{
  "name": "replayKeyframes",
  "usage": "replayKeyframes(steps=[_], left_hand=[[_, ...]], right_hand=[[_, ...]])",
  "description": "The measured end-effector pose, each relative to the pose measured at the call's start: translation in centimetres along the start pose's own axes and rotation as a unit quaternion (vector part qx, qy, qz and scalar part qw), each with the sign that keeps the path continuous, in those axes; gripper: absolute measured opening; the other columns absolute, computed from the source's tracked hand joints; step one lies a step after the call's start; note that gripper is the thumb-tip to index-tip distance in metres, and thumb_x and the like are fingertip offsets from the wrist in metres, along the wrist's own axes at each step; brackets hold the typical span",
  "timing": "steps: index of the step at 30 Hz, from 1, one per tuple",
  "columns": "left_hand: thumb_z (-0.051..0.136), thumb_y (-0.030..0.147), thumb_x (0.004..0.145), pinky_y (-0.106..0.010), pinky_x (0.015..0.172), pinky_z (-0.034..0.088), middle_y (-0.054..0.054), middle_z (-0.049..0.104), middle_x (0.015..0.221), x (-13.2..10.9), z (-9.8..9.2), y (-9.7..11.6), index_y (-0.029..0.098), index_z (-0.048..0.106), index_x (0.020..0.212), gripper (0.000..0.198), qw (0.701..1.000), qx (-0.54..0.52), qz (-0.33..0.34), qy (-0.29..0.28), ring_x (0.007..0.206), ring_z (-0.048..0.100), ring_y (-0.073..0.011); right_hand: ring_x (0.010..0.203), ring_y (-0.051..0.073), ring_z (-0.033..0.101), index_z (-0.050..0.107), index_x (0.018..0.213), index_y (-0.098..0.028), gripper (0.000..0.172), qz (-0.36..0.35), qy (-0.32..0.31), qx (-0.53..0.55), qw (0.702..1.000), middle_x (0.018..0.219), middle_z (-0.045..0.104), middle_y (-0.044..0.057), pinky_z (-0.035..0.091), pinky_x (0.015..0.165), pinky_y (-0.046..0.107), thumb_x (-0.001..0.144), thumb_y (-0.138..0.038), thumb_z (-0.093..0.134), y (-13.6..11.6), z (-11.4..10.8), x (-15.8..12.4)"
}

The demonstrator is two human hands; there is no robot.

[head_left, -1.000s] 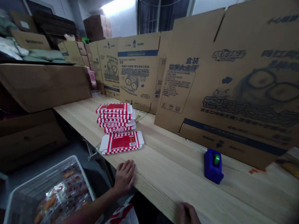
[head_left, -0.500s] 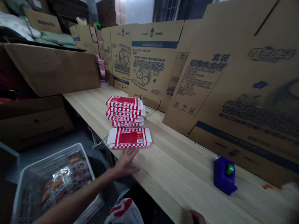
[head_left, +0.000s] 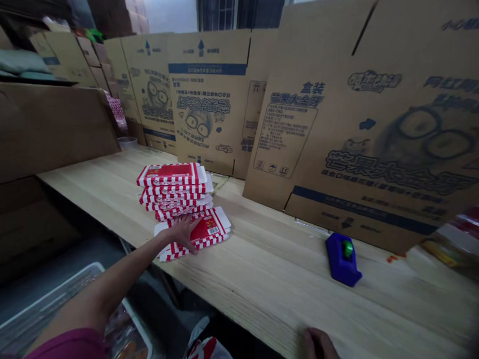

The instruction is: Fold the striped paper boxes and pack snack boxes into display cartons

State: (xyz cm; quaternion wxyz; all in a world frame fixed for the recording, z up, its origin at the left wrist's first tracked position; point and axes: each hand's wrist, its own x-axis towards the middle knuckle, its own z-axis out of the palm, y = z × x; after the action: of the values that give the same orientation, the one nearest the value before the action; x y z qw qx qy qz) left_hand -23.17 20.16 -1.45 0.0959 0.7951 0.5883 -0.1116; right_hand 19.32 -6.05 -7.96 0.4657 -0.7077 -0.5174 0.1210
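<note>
My left hand (head_left: pixel 182 233) lies with fingers spread on top of a flat red-and-white checked carton (head_left: pixel 210 224) on the table. Just behind it rises an uneven stack of the same folded cartons (head_left: pixel 171 177), touching or nearly touching the front one. At the table's front edge my right hand (head_left: pixel 323 355) rests loosely curled, its fingers folded in. Nothing shows inside it, and its lower part is cut off by the frame. A blue tape dispenser (head_left: pixel 341 265) with a green roll stands on the table, ahead of the right hand.
Large printed cardboard sheets (head_left: pixel 211 105) stand upright along the table's (head_left: pixel 258 287) back edge. Below the left arm is a white crate (head_left: pixel 98 271) with wrapped items. A big brown box (head_left: pixel 45 132) sits at left. Orange bits (head_left: pixel 396 258) and a blurred red-and-clear package are at right.
My left hand has moved forward from the table's front edge onto the front carton. The view has swung right. My right hand stays by the edge.
</note>
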Motion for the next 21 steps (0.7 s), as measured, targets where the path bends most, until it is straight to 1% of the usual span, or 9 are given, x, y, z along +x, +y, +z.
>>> replayKeyframes(steps=[4, 7, 10, 13, 14, 16, 19, 21], left_hand=[[0.073, 0.074, 0.037, -0.065, 0.104, 0.014, -0.03, 0.013, 0.152, -0.1, 0.2, 0.0, 0.017, 0.008, 0.15, 0.143, 1.0, -0.003, -0.005, 0.026, 0.137, 0.01, -0.0517], [0.073, 0.075, 0.035, -0.067, 0.102, 0.014, -0.029, 0.013, 0.152, -0.1, 0.1, 0.0, 0.019, 0.011, 0.15, 0.142, 1.0, -0.005, -0.012, 0.021, 0.136, 0.012, -0.0536], [0.072, 0.075, 0.037, -0.07, 0.098, 0.018, -0.03, 0.012, 0.152, -0.3, -0.1, 0.0, 0.02, 0.012, 0.15, 0.139, 1.0, -0.018, -0.015, 0.007, 0.134, 0.014, -0.0558], [0.07, 0.076, 0.04, -0.069, 0.095, 0.023, -0.032, 0.019, 0.148, -0.7, -0.1, 1.1, 0.018, 0.016, 0.149, 0.135, 1.0, -0.019, -0.002, 0.015, 0.132, 0.019, -0.0556], [0.07, 0.076, 0.04, -0.07, 0.094, 0.024, -0.032, 0.022, 0.147, -1.0, 0.1, 1.8, 0.018, 0.017, 0.149, 0.135, 1.0, -0.02, 0.0, 0.021, 0.131, 0.02, -0.0554], [0.07, 0.077, 0.039, -0.071, 0.094, 0.023, -0.03, 0.024, 0.146, -1.6, 0.6, 4.1, 0.017, 0.021, 0.148, 0.133, 0.999, -0.025, 0.008, 0.04, 0.13, 0.023, -0.055], [0.07, 0.076, 0.04, -0.071, 0.095, 0.02, -0.028, 0.027, 0.146, -2.3, 1.7, 8.7, 0.018, 0.025, 0.146, 0.129, 0.997, -0.032, 0.033, 0.069, 0.128, 0.025, -0.0535], [0.07, 0.075, 0.043, -0.072, 0.094, 0.021, -0.029, 0.029, 0.144, -2.4, 2.0, 11.6, 0.018, 0.026, 0.145, 0.125, 0.994, -0.036, 0.061, 0.078, 0.128, 0.027, -0.0516]], right_hand=[[0.069, 0.021, 0.067, 0.066, 0.084, -0.017, 0.047, -0.005, -0.017, -0.034, 0.999, 0.08, 0.072, 0.007, 0.052, 0.065, 0.028, 0.077, -0.063, 0.056, 0.9, -0.1, -0.1], [0.074, 0.022, 0.067, 0.066, 0.087, -0.017, 0.046, -0.02, -0.017, -0.052, 0.998, 0.085, 0.072, 0.008, 0.052, 0.067, 0.029, 0.078, -0.061, 0.055, 1.3, 0.1, -0.2], [0.073, 0.022, 0.067, 0.066, 0.085, -0.017, 0.046, -0.028, -0.017, -0.066, 0.997, 0.083, 0.071, 0.008, 0.051, 0.067, 0.029, 0.08, -0.061, 0.053, 1.3, 0.2, -0.2], [0.071, 0.022, 0.066, 0.066, 0.083, -0.017, 0.047, -0.038, -0.013, -0.072, 0.997, 0.08, 0.071, 0.008, 0.051, 0.066, 0.029, 0.08, -0.062, 0.051, 1.0, 0.1, -0.2], [0.07, 0.022, 0.066, 0.066, 0.083, -0.017, 0.047, -0.039, -0.012, -0.075, 0.996, 0.08, 0.071, 0.008, 0.051, 0.065, 0.029, 0.08, -0.062, 0.051, 0.8, 0.1, -0.1], [0.07, 0.022, 0.066, 0.066, 0.084, -0.017, 0.047, -0.04, -0.014, -0.079, 0.996, 0.08, 0.071, 0.008, 0.05, 0.065, 0.029, 0.081, -0.061, 0.051, 0.7, 0.1, -0.1], [0.07, 0.022, 0.065, 0.066, 0.083, -0.017, 0.046, -0.038, -0.015, -0.079, 0.996, 0.079, 0.07, 0.008, 0.05, 0.067, 0.03, 0.081, -0.061, 0.051, 0.5, 0.2, -0.1], [0.07, 0.022, 0.065, 0.065, 0.082, -0.017, 0.046, -0.037, -0.012, -0.07, 0.997, 0.077, 0.07, 0.008, 0.05, 0.068, 0.03, 0.08, -0.061, 0.051, 0.5, 0.2, -0.1]])
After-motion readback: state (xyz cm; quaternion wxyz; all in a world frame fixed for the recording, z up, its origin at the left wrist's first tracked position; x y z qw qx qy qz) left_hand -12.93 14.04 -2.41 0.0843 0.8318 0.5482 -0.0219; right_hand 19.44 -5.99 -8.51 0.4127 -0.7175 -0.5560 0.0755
